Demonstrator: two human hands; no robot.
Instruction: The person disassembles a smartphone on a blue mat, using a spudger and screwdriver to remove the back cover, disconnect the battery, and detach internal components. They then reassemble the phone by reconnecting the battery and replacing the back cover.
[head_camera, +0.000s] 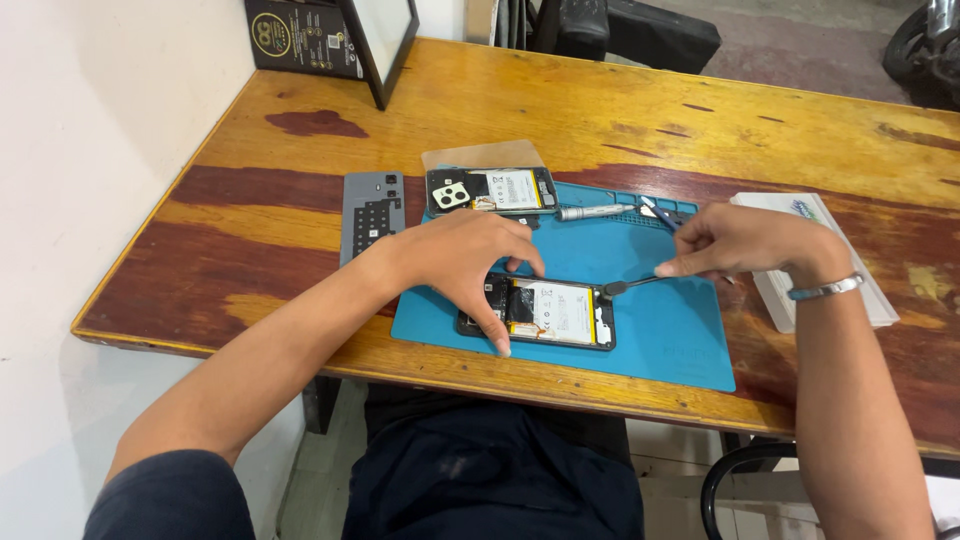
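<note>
**Opened phone held and probed on the blue mat**

While the wooden table (560, 110) filled most of the view, a blue work mat (670, 330) lay on its near side, reaching almost to the front edge. At the table's far left corner a dark picture frame (385, 45) leaned against the wall beside a black box (300, 35). To the right of the mat lay a white flat packet (800, 215). Just left of the mat sat a grey rectangular case (370, 215). On the mat's far edge rested a second opened phone (492, 190), its camera block and battery showing, with a silver screwdriver (595, 211) just beside it.

Near the mat's front edge lay the opened phone (540, 312), its back off and white battery exposed. The left hand (465, 260) pressed down on the phone's left end, fingers spread over it, thumb at the near edge. The right hand (740, 245), a metal bracelet (825, 288) at its wrist, was pinched shut on a thin dark tool (635, 284), whose tip touched the phone's upper right corner.
</note>
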